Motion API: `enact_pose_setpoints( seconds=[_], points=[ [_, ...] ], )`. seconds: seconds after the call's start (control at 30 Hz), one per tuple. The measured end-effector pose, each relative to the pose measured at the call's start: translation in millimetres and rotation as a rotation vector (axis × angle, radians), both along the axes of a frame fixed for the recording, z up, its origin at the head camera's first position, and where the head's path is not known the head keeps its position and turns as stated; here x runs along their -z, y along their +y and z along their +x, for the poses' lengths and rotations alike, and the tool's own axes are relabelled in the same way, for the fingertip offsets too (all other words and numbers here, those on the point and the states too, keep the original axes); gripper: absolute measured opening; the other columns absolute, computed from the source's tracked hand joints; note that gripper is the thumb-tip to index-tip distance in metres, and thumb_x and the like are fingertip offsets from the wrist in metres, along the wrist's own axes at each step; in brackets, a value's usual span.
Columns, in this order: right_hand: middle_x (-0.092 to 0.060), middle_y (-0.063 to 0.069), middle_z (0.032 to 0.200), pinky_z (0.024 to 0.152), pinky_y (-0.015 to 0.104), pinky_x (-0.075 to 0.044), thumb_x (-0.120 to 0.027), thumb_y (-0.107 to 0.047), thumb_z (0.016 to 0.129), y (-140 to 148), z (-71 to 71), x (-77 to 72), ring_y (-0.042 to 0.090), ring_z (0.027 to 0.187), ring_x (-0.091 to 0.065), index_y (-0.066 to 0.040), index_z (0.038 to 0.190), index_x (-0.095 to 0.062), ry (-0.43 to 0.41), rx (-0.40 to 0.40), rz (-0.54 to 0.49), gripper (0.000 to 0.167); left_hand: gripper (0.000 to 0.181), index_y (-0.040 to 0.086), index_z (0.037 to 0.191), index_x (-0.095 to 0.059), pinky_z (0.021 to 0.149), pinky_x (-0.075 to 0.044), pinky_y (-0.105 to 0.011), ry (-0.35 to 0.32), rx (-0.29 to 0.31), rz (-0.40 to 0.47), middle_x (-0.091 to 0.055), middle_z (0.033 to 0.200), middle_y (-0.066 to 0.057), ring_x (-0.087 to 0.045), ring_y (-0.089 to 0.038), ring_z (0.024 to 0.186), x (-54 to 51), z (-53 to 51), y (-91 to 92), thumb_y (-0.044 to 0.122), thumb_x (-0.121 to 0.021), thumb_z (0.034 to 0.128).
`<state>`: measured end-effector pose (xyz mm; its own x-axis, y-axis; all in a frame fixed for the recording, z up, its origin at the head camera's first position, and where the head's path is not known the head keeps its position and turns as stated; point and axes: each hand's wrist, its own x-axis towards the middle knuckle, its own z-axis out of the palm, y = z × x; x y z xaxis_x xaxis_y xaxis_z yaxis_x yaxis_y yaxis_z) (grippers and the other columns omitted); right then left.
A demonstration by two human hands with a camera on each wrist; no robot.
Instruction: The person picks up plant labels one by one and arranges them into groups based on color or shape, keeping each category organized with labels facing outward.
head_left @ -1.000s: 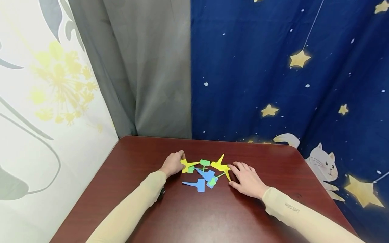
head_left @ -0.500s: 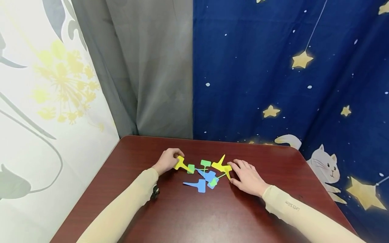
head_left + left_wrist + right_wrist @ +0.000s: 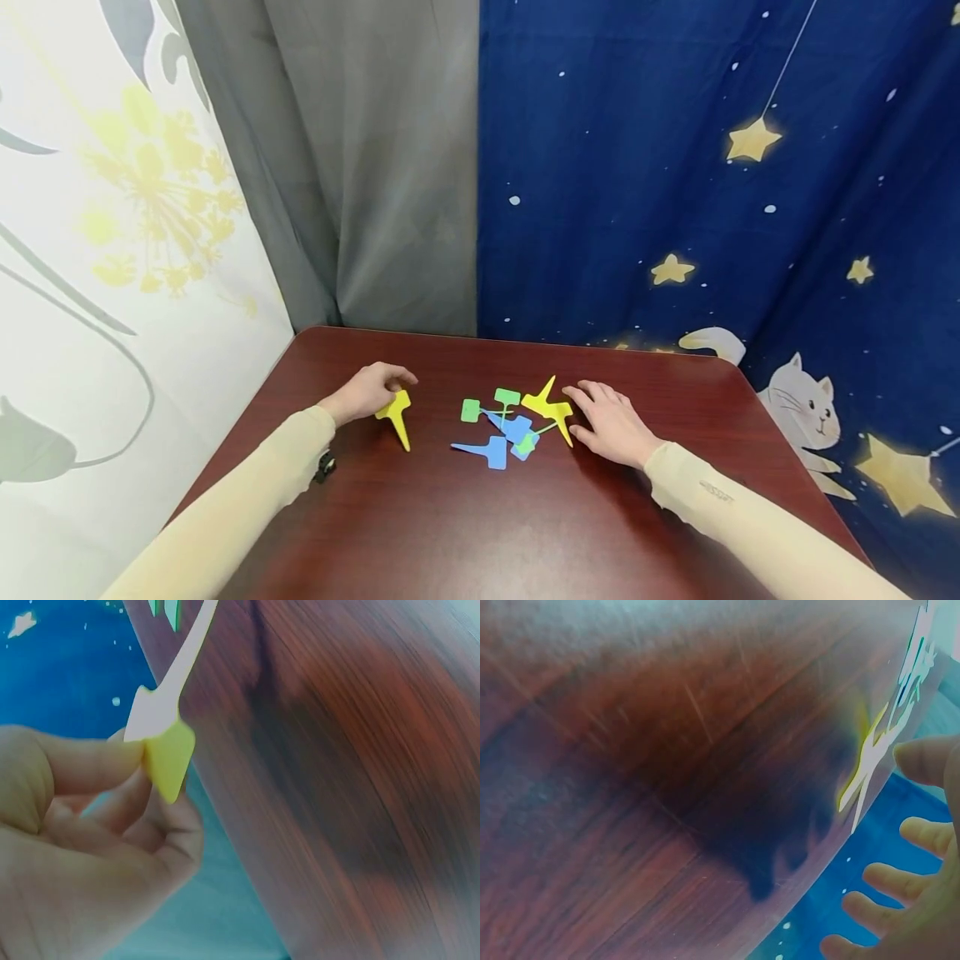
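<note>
My left hand (image 3: pixel 371 390) pinches a yellow T-shaped plant label (image 3: pixel 171 759) by its wide head, between thumb and fingers. In the head view the label's narrow stake points down toward the near side, left of the pile. My right hand (image 3: pixel 615 425) hovers or rests lightly at the pile's right side, fingers spread and holding nothing. Just left of its fingertips lie two overlapping yellow plant labels (image 3: pixel 559 412). Green plant labels (image 3: pixel 470 410) and blue plant labels (image 3: pixel 495 452) lie loosely together in the middle, some covering others.
A dark red-brown wooden table (image 3: pixel 450 533) with rounded far corners carries everything. Behind it hang a grey curtain (image 3: pixel 405 167) and a blue star-patterned curtain (image 3: pixel 585 208). A white patterned curtain or wall covering (image 3: pixel 150 350) borders the left side.
The left hand has drawn the yellow plant label leftward from the pile, and its stake has swung from pointing right to pointing nearward. The right hand has stayed almost still.
</note>
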<state>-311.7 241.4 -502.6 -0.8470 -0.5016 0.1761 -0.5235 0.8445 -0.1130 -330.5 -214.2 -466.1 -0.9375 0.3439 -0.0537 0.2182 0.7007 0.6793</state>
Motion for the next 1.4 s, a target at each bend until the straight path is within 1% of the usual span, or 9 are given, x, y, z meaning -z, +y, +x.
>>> enact_pose_setpoints(
  seconds=[0.13, 0.37, 0.63, 0.83, 1.0, 1.13, 1.2, 1.27, 1.4],
  points=[
    [-0.046, 0.016, 0.147, 0.104, 0.064, -0.038, -0.072, -0.035, 0.092, -0.7, -9.3, -0.3, 0.037, 0.133, -0.043, -0.016, 0.149, -0.049, -0.005, -0.001, -0.021, 0.064, 0.052, 0.000, 0.127, -0.067, 0.057, -0.042, -0.027, -0.080, 0.051, -0.003, -0.063, 0.087, -0.010, -0.052, -0.017, 0.067, -0.1, 3.1, -19.3, -0.018, -0.046, 0.0824],
    [-0.050, 0.016, 0.142, 0.102, 0.062, -0.040, -0.073, -0.028, 0.090, -3.4, -26.9, -6.2, 0.035, 0.129, -0.046, -0.014, 0.146, -0.052, -0.006, -0.035, -0.003, 0.061, 0.041, 0.000, 0.113, -0.069, 0.060, -0.043, -0.029, -0.167, 0.104, -0.020, -0.061, 0.084, -0.011, -0.050, -0.018, 0.069, 1.3, 7.9, -43.3, -0.019, -0.048, 0.0828],
    [-0.049, 0.015, 0.143, 0.102, 0.059, -0.040, -0.071, -0.026, 0.091, -8.7, -41.4, -6.5, 0.034, 0.130, -0.044, -0.013, 0.145, -0.054, -0.018, -0.082, 0.085, 0.058, 0.033, 0.000, 0.094, -0.070, 0.057, -0.043, -0.026, -0.152, 0.170, -0.083, -0.062, 0.079, -0.010, -0.051, -0.017, 0.067, 3.3, 11.4, -61.8, -0.022, -0.050, 0.0771],
    [-0.047, 0.015, 0.145, 0.104, 0.058, -0.039, -0.070, -0.030, 0.093, -19.2, -53.2, -8.7, 0.035, 0.132, -0.042, -0.017, 0.146, -0.053, -0.032, -0.109, 0.166, 0.057, 0.035, 0.001, 0.091, -0.070, 0.059, -0.047, -0.026, -0.169, 0.201, -0.085, -0.063, 0.080, -0.010, -0.054, -0.018, 0.069, 7.0, 14.7, -77.6, -0.024, -0.050, 0.0779],
    [-0.047, 0.015, 0.145, 0.104, 0.058, -0.039, -0.073, -0.031, 0.092, -29.2, -61.1, -17.8, 0.035, 0.132, -0.042, -0.018, 0.146, -0.053, 0.009, -0.133, 0.208, 0.059, 0.037, 0.001, 0.091, -0.070, 0.057, -0.045, -0.025, -0.176, 0.202, -0.066, -0.062, 0.082, -0.010, -0.052, -0.017, 0.067, 6.1, 13.9, -85.8, -0.025, -0.045, 0.0783],
    [-0.048, 0.016, 0.145, 0.104, 0.058, -0.039, -0.072, -0.031, 0.093, -32.8, -60.2, -21.1, 0.035, 0.132, -0.042, -0.017, 0.146, -0.053, 0.009, -0.140, 0.233, 0.058, 0.035, 0.002, 0.092, -0.071, 0.061, -0.049, -0.027, -0.109, 0.214, -0.077, -0.065, 0.087, -0.008, -0.057, -0.020, 0.074, 7.2, 13.9, -88.5, -0.022, -0.049, 0.0789],
    [-0.048, 0.016, 0.146, 0.104, 0.059, -0.038, -0.071, -0.030, 0.093, -33.8, -57.6, -20.8, 0.035, 0.132, -0.043, -0.017, 0.146, -0.054, -0.006, -0.136, 0.244, 0.057, 0.033, 0.004, 0.096, -0.073, 0.067, -0.052, -0.030, -0.030, 0.210, -0.122, -0.068, 0.093, -0.007, -0.061, -0.023, 0.081, 7.7, 18.1, -91.9, -0.018, -0.054, 0.0806],
    [-0.049, 0.016, 0.145, 0.104, 0.059, -0.038, -0.071, -0.030, 0.094, -35.1, -55.1, -19.6, 0.035, 0.131, -0.043, -0.017, 0.145, -0.054, -0.021, -0.137, 0.238, 0.056, 0.032, 0.006, 0.103, -0.074, 0.074, -0.054, -0.035, 0.065, 0.192, -0.172, -0.069, 0.100, -0.007, -0.064, -0.027, 0.091, 7.3, 26.6, -97.7, -0.014, -0.060, 0.0825],
    [-0.052, 0.015, 0.142, 0.104, 0.060, -0.038, -0.070, -0.029, 0.094, -36.7, -51.9, -16.4, 0.035, 0.130, -0.044, -0.017, 0.143, -0.057, -0.045, -0.149, 0.219, 0.052, 0.035, 0.009, 0.116, -0.073, 0.087, -0.054, -0.048, 0.238, 0.153, -0.280, -0.067, 0.119, -0.007, -0.064, -0.034, 0.110, 6.5, 52.6, -113.6, -0.006, -0.070, 0.0846]
  ],
)
